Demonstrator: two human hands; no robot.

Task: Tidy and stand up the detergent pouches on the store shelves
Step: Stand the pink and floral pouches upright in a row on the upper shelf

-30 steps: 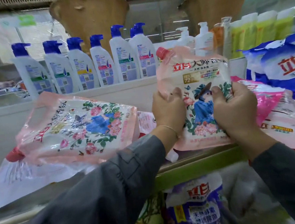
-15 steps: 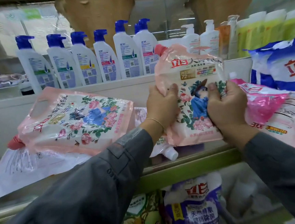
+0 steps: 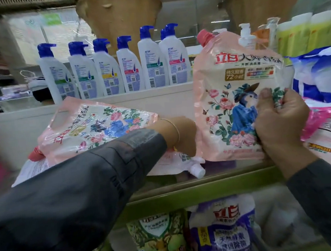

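A pink floral detergent pouch (image 3: 237, 107) with a red cap stands upright on the shelf. My right hand (image 3: 278, 119) grips its lower right side. My left hand (image 3: 179, 136) sits at the pouch's lower left edge with its fingers hidden behind it, so I cannot tell whether it holds anything. A second pink floral pouch (image 3: 92, 127) lies tilted on its side to the left, cap pointing down-left. A white-capped pouch (image 3: 183, 161) lies flat beneath my left hand. Another pink pouch (image 3: 329, 131) leans at the right, behind my right hand.
White shampoo bottles with blue pumps (image 3: 127, 68) line the ledge behind. Blue-and-white bags (image 3: 320, 79) are stacked at the right. The green shelf edge (image 3: 206, 187) runs below the pouches. Green and purple pouches (image 3: 222, 232) stand on the lower shelf.
My left hand has slid off the front left edge of the upright pouch, down to its lower left corner. The right hand keeps its grip, and the pouch stands straighter.
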